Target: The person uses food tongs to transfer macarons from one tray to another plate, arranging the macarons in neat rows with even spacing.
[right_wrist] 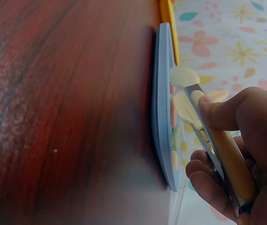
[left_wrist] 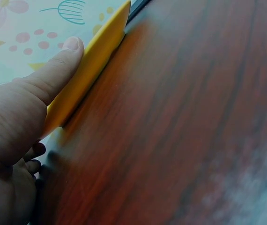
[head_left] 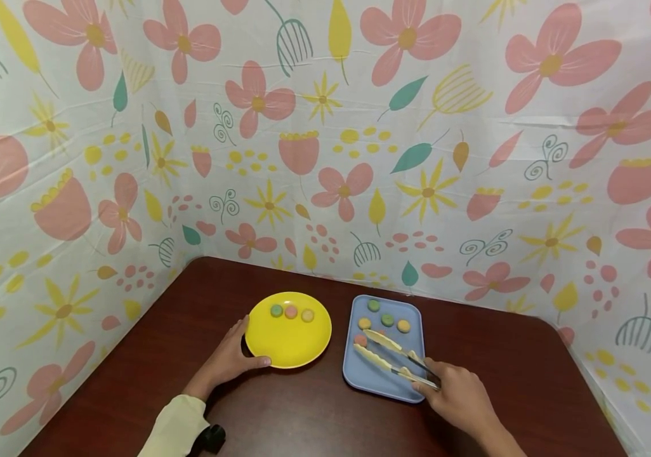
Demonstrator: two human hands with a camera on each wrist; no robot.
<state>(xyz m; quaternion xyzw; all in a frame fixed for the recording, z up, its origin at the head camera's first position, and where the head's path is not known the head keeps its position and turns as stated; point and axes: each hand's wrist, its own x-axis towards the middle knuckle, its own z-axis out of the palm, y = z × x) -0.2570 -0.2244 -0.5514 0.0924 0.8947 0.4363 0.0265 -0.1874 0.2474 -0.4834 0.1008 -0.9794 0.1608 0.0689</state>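
My left hand (head_left: 228, 358) holds the left rim of a round yellow plate (head_left: 288, 346), its thumb along the front edge in the left wrist view. Three macarons, green (head_left: 276, 310), pink (head_left: 290, 311) and yellow (head_left: 308, 315), sit in a row near the plate's back. My right hand (head_left: 462, 390) grips metal tongs (head_left: 400, 369) with cream tips, over a blue rectangular tray (head_left: 371, 384). The parted tips lie on either side of a pink macaron (head_left: 360, 341). Farther back on the tray are green (head_left: 387, 320) and yellow (head_left: 403, 326) macarons; another pink one is partly hidden behind the tongs.
Plate and tray stand side by side on a dark brown wooden table (head_left: 280, 412), a strip of tabletop between them. Flower-patterned cloth (head_left: 325, 247) hangs along the table's back and sides. A black object (head_left: 211, 438) sits at the left sleeve's cuff.
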